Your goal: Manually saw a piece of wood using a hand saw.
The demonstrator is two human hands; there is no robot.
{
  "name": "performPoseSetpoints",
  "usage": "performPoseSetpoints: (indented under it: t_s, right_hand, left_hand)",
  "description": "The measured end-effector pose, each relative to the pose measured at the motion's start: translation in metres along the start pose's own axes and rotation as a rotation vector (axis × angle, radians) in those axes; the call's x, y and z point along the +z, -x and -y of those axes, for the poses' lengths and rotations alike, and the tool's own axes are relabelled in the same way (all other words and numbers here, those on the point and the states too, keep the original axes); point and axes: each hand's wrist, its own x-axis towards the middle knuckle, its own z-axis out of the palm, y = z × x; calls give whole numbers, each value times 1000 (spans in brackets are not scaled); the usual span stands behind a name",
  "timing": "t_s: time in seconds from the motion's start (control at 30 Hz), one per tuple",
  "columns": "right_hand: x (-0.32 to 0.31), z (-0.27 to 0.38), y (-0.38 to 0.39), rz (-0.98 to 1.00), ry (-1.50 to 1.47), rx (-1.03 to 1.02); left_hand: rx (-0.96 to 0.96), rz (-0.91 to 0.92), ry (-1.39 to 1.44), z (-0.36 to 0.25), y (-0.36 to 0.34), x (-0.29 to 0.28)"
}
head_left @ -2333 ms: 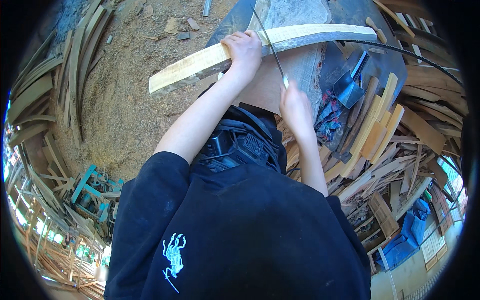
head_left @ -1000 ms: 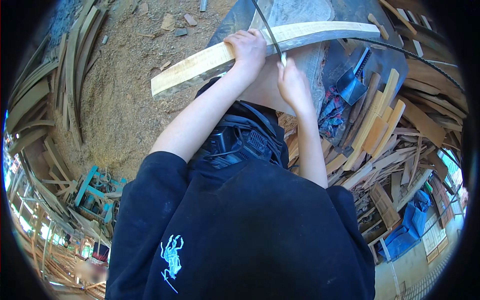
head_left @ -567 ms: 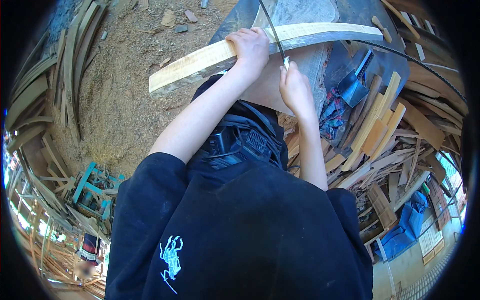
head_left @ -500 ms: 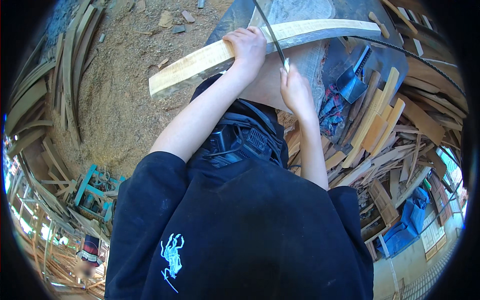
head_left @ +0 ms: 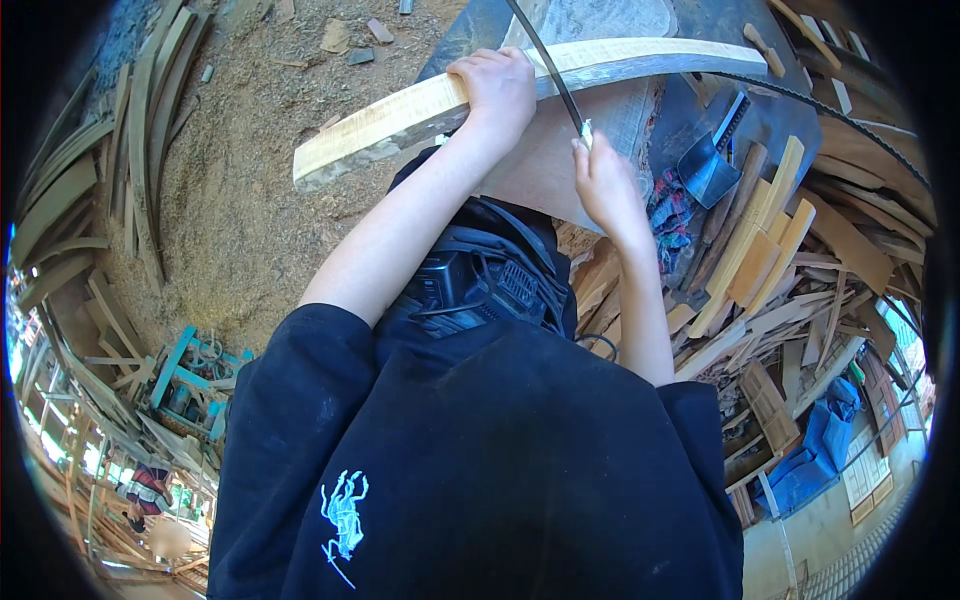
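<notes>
A long, gently curved pale wooden piece [head_left: 385, 118] with a rough grey lower side lies across the work surface. My left hand [head_left: 500, 92] grips it near its middle, fingers wrapped over the top edge. In my right hand [head_left: 606, 180], closed around a pale handle end [head_left: 586, 134], is a long, narrow dark blade-like tool [head_left: 548, 62]. It crosses the curved wood just right of my left hand, its far end running out past the top of the picture. Whether it is a file or a saw I cannot tell.
Right of the work surface [head_left: 745, 185] lie a dark dustpan-like scoop [head_left: 708, 172], a checked cloth [head_left: 668, 215] and stacked wooden strips [head_left: 760, 250]. Scrap wood heaps [head_left: 800, 330] fill the right. Sawdust covers the ground [head_left: 250, 200] at left, beside curved planks [head_left: 145, 150] and a turquoise machine [head_left: 180, 375].
My right hand has drawn the dark tool back toward me and slightly right across the wood. The left hand keeps its grip, and the wood has barely shifted.
</notes>
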Motion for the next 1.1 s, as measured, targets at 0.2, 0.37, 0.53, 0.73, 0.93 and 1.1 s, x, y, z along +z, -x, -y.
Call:
performPoseSetpoints:
  t_s: [0.2,0.37,0.53,0.73,0.93,1.1]
  right_hand:
    - [-11,9,68,75,-4,142]
    - [-16,6,70,69,0,153]
    - [14,9,-20,-87,-69,16]
    - [1,7,24,1,22,99]
    - [-14,-5,91,51,-24,160]
    - [-23,1,105,74,-48,202]
  left_hand:
    - [-44,79,69,11,1,3]
    - [-48,134,159,18,-2,-2]
    - [-44,186,321,12,-11,-7]
    - [-60,193,214,13,-4,-8]
    - [-65,236,308,18,-6,-14]
    - [-59,267,251,18,-2,-12]
